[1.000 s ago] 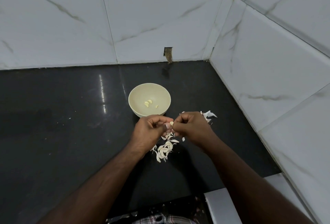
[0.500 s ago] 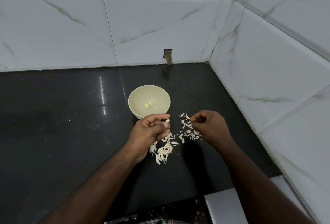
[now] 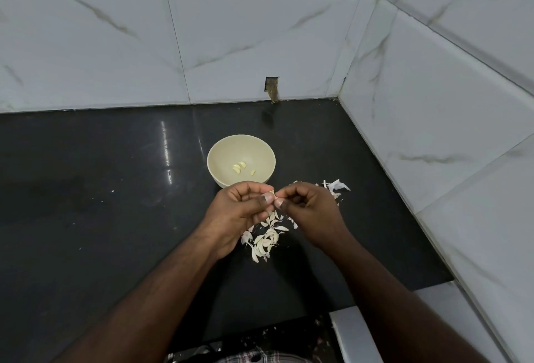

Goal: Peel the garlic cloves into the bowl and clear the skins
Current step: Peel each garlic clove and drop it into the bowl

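A cream bowl stands on the black counter with a few peeled cloves in its bottom. Just in front of it my left hand and my right hand meet, fingertips pinched together on a small garlic clove that is mostly hidden. Under and below the hands lies a heap of unpeeled cloves and skins. More papery skins lie behind my right hand.
The black counter ends at white marble-look wall tiles at the back and right, forming a corner. A small notch in the tile sits behind the bowl. The counter's front edge and a white ledge lie near my body.
My right hand, which had gone out to the skins on the right half a second ago, has come back to my left hand and pinches the clove again.
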Action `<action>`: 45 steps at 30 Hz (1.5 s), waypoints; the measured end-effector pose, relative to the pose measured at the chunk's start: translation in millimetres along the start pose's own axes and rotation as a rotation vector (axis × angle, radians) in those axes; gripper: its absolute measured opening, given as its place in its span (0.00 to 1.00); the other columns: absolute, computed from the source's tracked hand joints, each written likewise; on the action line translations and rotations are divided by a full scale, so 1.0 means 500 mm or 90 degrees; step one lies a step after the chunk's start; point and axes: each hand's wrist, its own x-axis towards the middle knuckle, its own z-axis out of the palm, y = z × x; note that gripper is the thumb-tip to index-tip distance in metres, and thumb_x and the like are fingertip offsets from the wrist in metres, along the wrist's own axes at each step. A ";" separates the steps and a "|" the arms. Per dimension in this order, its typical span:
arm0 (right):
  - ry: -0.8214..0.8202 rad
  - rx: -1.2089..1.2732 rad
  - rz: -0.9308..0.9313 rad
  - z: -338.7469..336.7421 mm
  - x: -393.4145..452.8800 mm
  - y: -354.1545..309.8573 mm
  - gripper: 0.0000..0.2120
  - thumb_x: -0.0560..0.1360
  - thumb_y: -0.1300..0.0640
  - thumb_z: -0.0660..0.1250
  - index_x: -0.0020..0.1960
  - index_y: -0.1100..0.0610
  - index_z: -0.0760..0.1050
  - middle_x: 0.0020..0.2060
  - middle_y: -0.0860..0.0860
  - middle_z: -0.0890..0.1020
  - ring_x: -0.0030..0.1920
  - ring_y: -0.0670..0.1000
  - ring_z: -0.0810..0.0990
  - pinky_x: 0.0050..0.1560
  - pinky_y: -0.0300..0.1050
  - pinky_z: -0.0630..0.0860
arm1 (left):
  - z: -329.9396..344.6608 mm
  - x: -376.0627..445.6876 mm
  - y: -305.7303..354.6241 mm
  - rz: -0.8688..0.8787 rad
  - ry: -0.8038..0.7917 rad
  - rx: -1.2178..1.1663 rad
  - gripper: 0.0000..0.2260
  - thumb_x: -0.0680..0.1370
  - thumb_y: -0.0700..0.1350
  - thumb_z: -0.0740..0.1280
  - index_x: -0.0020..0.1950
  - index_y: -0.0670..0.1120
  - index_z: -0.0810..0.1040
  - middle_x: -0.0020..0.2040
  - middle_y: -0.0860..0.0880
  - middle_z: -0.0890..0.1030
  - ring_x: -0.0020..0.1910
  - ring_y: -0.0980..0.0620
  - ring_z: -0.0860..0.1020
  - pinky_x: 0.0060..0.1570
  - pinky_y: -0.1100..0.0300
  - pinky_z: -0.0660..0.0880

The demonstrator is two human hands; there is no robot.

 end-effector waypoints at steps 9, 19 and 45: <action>-0.041 0.074 0.072 -0.004 0.001 -0.010 0.03 0.74 0.68 0.72 0.42 0.63 0.82 0.33 0.54 0.83 0.35 0.48 0.80 0.40 0.44 0.78 | -0.003 -0.004 0.000 -0.021 -0.021 -0.018 0.05 0.73 0.35 0.71 0.48 0.40 0.83 0.38 0.46 0.83 0.37 0.55 0.82 0.40 0.66 0.80; -0.097 0.243 0.240 -0.005 0.006 -0.018 0.10 0.73 0.76 0.65 0.40 0.64 0.80 0.33 0.58 0.82 0.35 0.52 0.80 0.36 0.41 0.77 | -0.007 -0.009 -0.007 0.008 -0.053 0.016 0.05 0.77 0.32 0.67 0.48 0.39 0.82 0.37 0.46 0.82 0.35 0.54 0.80 0.39 0.67 0.78; -0.078 0.175 0.205 0.004 0.030 -0.016 0.03 0.77 0.70 0.66 0.45 0.67 0.78 0.37 0.62 0.84 0.38 0.52 0.84 0.41 0.40 0.83 | -0.007 0.009 -0.011 0.136 0.059 0.218 0.07 0.74 0.32 0.74 0.49 0.42 0.84 0.42 0.40 0.85 0.40 0.52 0.83 0.44 0.63 0.80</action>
